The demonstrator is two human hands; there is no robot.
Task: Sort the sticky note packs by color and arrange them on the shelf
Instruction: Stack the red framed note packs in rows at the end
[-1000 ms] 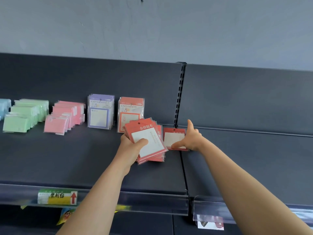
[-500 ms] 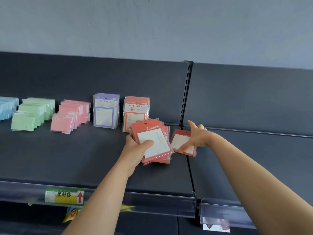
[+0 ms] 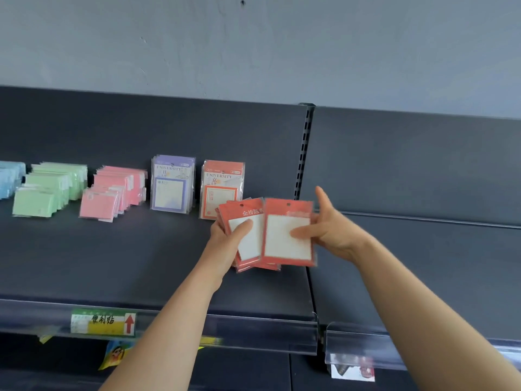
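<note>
So the left hand [image 3: 225, 241] is wrapped around a stack of red packs [image 3: 251, 213], thumb pressed across the white window of the top one, fingers curled behind. The right hand [image 3: 332, 230] pinches a single red pack [image 3: 282, 244], thumb on the front and fingers behind. That pack is upright and overlaps the right edge of the stack. Both are held over the dark shelf [image 3: 112, 263], close to its right end. Along the back of the shelf, left to right, there are blue packs [image 3: 10, 179], green packs [image 3: 48, 187], pink packs [image 3: 112, 193], then a standing purple pack [image 3: 172, 187] and an orange pack [image 3: 221, 187] just behind the stack. A yellow price label [image 3: 103, 323] sits on the front rail.
</note>
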